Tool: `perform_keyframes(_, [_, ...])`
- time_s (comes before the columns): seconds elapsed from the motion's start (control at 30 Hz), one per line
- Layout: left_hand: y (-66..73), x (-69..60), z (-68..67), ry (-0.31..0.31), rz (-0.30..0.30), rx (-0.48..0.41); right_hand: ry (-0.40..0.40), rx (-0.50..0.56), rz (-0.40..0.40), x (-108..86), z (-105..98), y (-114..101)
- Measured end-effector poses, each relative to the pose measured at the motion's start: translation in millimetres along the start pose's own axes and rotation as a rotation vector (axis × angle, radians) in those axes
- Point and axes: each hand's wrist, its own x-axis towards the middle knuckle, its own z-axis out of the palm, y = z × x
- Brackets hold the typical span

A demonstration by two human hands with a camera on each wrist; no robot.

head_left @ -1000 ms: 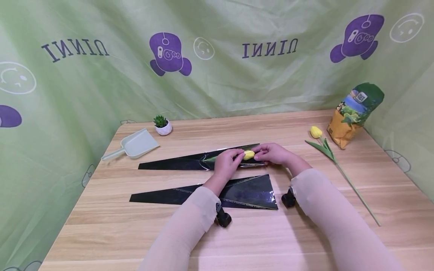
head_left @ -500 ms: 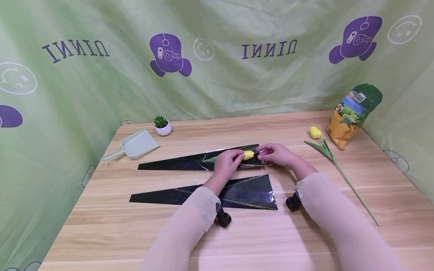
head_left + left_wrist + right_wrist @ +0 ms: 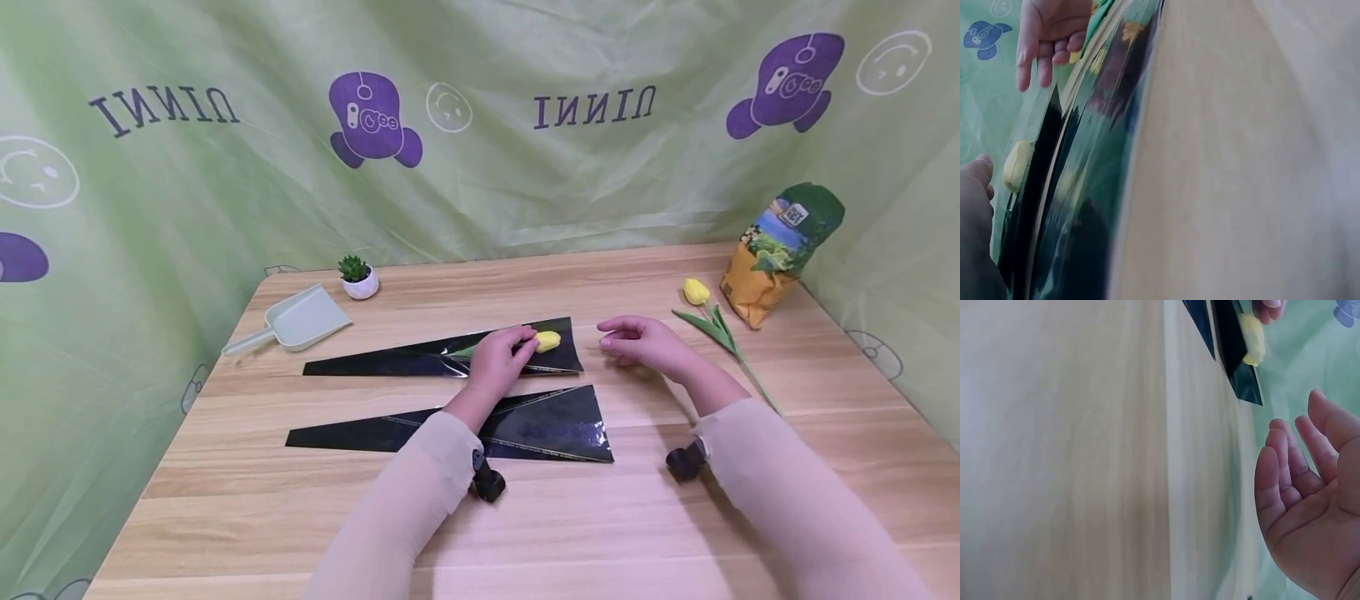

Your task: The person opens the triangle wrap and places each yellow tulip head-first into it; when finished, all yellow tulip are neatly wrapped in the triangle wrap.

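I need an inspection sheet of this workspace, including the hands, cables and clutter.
Surface: light wood-grain table.
Job's things: green-stemmed yellow tulip lying along the far glossy black tapered sleeve; near glossy black tapered sleeve; second yellow tulip lying at right.
Clutter: pale-green plastic dustpan, white round pot with green succulent, green-and-orange printed bag.
Hands: left hand at the first tulip, grip unclear; right hand relaxed, touching nothing.
Cables: nothing seen.
Surroundings: green fabric backdrop with purple prints.
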Motion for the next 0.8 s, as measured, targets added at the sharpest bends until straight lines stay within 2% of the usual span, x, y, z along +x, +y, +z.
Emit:
perform_keyframes(0.3, [5.3, -13.6, -11.3, 0.006, 0.015, -0.092, 0.090, -0.104, -0.015, -36.4, -20.7, 3.6])
perform_keyframes(0.5, [14.2, -33.8, -15.6, -0.040, 0.078, -0.178, 0.133, -0.068, -0.042, -60.3, -32.0, 17.5])
perform_keyframes(0.63, [20.7, -45.7, -11.9, -0.079, 0.116, -0.186, 0.134, -0.076, -0.049, -73.1, -42.2, 27.4])
perform_keyframes(0.8, [29.7, -56.0, -5.8, -0.154, 0.107, -0.191, 0.166, -0.128, -0.024, -85.8, -55.7, 34.9])
